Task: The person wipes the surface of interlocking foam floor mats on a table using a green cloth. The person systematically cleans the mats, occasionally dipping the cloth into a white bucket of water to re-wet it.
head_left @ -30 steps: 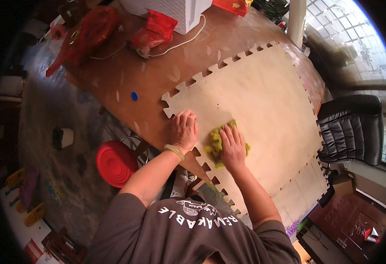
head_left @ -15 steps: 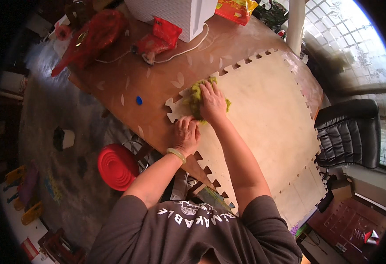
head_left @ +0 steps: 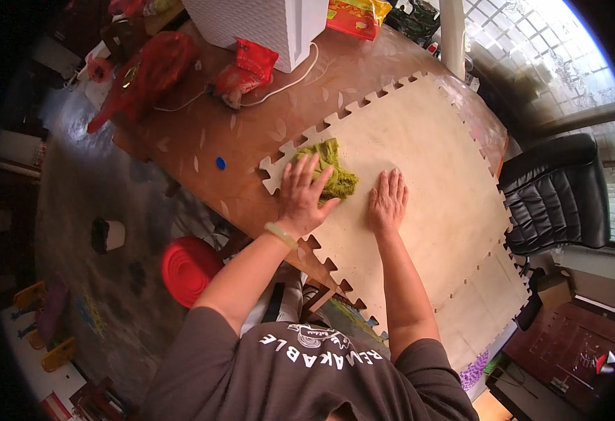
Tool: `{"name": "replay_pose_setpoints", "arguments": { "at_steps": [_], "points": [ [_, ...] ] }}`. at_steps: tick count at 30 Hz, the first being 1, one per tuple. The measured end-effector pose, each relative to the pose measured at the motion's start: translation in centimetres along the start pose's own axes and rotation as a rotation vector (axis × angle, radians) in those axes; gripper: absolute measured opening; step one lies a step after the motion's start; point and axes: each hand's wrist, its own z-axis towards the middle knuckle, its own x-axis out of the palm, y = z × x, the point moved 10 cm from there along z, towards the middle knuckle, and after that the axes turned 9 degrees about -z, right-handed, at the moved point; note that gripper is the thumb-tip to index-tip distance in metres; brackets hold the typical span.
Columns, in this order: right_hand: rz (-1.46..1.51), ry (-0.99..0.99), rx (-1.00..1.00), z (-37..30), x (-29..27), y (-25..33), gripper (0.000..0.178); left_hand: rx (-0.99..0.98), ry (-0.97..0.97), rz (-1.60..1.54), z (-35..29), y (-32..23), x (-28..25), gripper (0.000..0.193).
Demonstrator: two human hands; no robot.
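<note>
A crumpled olive-green cloth (head_left: 337, 181) lies on a cream foam mat (head_left: 434, 168) with jigsaw-cut edges. My left hand (head_left: 303, 195), a pale bangle on its wrist, is spread at the cloth's near left side, its fingers overlapping the cloth's edge. The fingers are apart and grip nothing. To the right of the cloth, my right hand (head_left: 389, 201) rests flat on the mat with its fingers stretched out, holding nothing.
The mat covers much of a brown table (head_left: 181, 151). On the table are a blue disc (head_left: 220, 163), red plastic bags (head_left: 248, 70) and a white woven-look box (head_left: 262, 28) with a cord. A red stool (head_left: 190, 271) stands left, a black chair (head_left: 556, 193) right.
My right hand has left the cloth and moved right onto bare mat. My left hand has opened out and shifted up to the cloth, which now lies loosely spread.
</note>
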Motion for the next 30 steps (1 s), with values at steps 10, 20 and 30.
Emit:
{"name": "replay_pose_setpoints", "arguments": {
  "at_steps": [10, 20, 30],
  "points": [
    [0.003, 0.042, 0.007, 0.2, -0.7, 0.9, 0.055, -0.087, 0.110, 0.161, 2.1, 2.8, 4.7, 0.051],
    [-0.013, 0.065, 0.022, 0.1, -0.4, 0.6, 0.055, 0.043, 0.177, 0.084, -5.8, -1.4, 5.2, 0.048],
    [-0.003, 0.087, 0.006, 0.2, -0.8, 1.1, 0.054, -0.236, -0.077, 0.289, 0.9, 9.6, -0.6, 0.039]
  ]
}}
